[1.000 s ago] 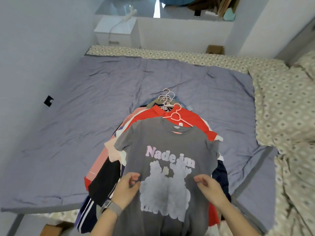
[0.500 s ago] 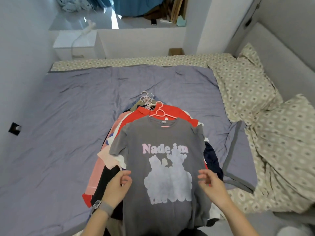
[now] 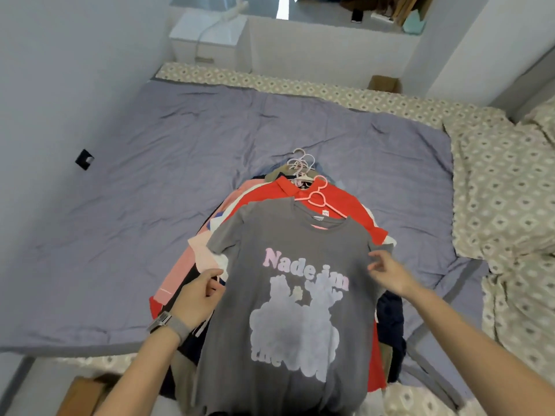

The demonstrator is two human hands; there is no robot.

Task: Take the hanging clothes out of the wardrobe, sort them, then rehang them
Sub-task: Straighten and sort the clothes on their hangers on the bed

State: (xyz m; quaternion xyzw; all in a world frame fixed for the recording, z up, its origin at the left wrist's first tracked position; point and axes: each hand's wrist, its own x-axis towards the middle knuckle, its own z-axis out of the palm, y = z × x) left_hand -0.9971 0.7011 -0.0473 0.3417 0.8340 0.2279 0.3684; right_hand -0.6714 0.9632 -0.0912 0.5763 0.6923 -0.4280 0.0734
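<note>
Top shirt: grey cotton short-sleeved T-shirt (image 3: 288, 295) on top of the clothes pile, front up, neck pointing away from the person. Print reads "Nade im" in pale pink letters over a pale blue cloud-like shape; lower down "the", rest unreadable. Small neck label, too small to read.
Hanger: pink plastic hanger (image 3: 318, 198) w/ heart-shaped loop, sticking out of the grey shirt's collar, lying on the red shirt.
L hand: left hand (image 3: 199, 298) at the shirt's left edge near the sleeve, fingers curled, thumb and fingers pinching the fabric edge. Grey-strap watch (image 3: 169, 322) on wrist.
R hand: right hand (image 3: 390, 273) at the right edge below the sleeve, fingertips pinching the cloth.
Pile: red collared shirt (image 3: 339, 202) directly under; pink, dark navy, khaki pieces fanned beneath; bunch of pale hanger hooks (image 3: 301, 163) at far end.
Under it: wrinkled grey-blue quilt (image 3: 150, 190) on bed w/ beige diamond-pattern sheet (image 3: 495, 175).
Far end: white bedside cabinet (image 3: 207, 37).
</note>
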